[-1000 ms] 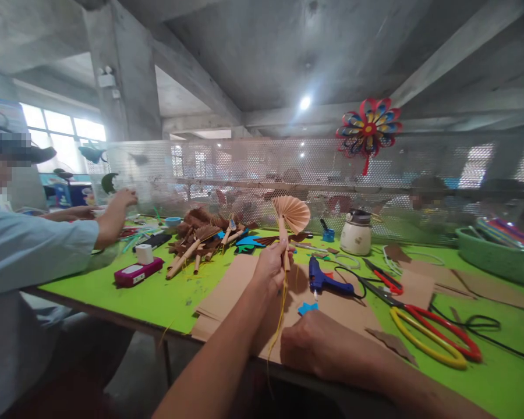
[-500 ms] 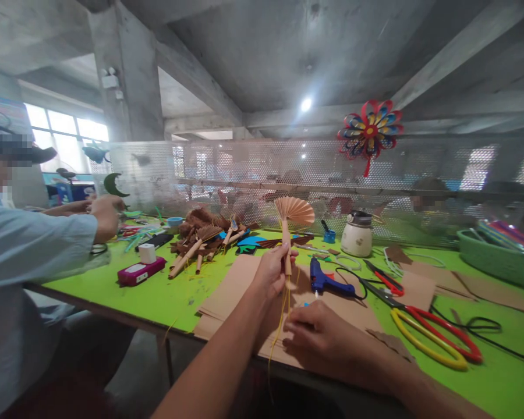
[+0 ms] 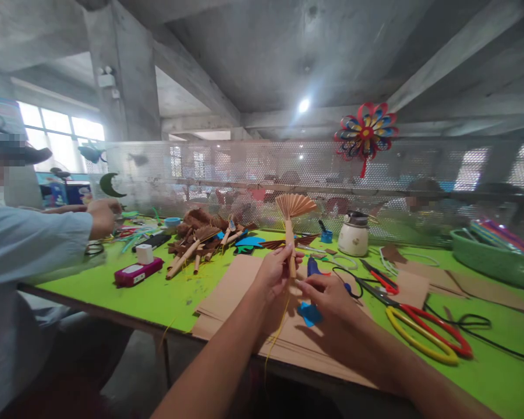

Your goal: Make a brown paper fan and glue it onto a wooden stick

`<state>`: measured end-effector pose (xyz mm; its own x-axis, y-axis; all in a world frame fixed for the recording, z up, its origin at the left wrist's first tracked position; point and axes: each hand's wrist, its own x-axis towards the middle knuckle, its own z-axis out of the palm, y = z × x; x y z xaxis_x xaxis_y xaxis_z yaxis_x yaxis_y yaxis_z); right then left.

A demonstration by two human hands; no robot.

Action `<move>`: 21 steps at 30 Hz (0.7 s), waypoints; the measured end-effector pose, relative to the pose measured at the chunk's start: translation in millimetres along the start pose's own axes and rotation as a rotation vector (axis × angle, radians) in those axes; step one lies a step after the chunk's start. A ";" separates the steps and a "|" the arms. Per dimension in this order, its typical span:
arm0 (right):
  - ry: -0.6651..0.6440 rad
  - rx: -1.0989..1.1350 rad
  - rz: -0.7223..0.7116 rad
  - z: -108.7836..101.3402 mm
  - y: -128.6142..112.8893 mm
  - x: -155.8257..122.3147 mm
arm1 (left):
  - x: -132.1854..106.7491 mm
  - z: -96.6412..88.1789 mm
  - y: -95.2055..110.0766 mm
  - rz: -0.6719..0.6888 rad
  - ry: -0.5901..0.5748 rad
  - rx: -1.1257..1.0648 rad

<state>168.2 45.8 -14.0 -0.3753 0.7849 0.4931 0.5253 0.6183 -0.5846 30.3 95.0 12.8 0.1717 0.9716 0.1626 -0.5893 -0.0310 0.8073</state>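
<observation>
My left hand [image 3: 277, 270] is closed around the rolled brown paper handle of a small pleated paper fan [image 3: 295, 205], which stands upright with its pleats spread at the top. A thin yellow string [image 3: 280, 326] hangs below the handle and over the table's front edge. My right hand [image 3: 332, 299] is at the handle's lower end, thumb and finger pinched together; whatever is between them is too small to make out. Beneath the hands lie flat sheets of brown paper [image 3: 227, 291] and a blue scrap [image 3: 309, 314]. The blue glue gun [image 3: 313, 266] is partly hidden behind my right hand.
Large scissors [image 3: 421, 331] with red and yellow handles lie at right, near a black cable. A pile of brown paper pieces [image 3: 196, 238], a magenta box [image 3: 138, 271], a white jar [image 3: 353, 235] and a green basket [image 3: 498, 256] stand around. At left sits another person [image 3: 30, 244].
My right hand has risen from near the paper sheets to the handle's lower end, uncovering the blue scrap and covering much of the glue gun. The fan has turned slightly in my left hand.
</observation>
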 end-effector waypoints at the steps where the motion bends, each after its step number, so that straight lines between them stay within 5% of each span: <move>1: 0.026 -0.029 -0.048 0.7 -1.1 -1.4 | -0.3 1.0 -0.5 -0.019 -0.006 -0.007; 4: 0.070 -0.066 -0.134 3.4 -2.7 -2.6 | -2.9 5.8 -2.9 -0.074 -0.028 -0.013; 12: 0.208 0.001 -0.019 3.3 8.5 8.5 | -9.3 15.9 -16.8 -0.057 -0.129 -0.036; 21: 0.231 0.037 0.028 7.5 9.5 9.9 | -11.3 8.8 -29.8 0.012 -0.080 0.017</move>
<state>163.7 59.7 -19.5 -0.1740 0.7746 0.6081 0.5034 0.6007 -0.6211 52.9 82.8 -8.1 0.2273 0.9494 0.2169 -0.5785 -0.0476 0.8143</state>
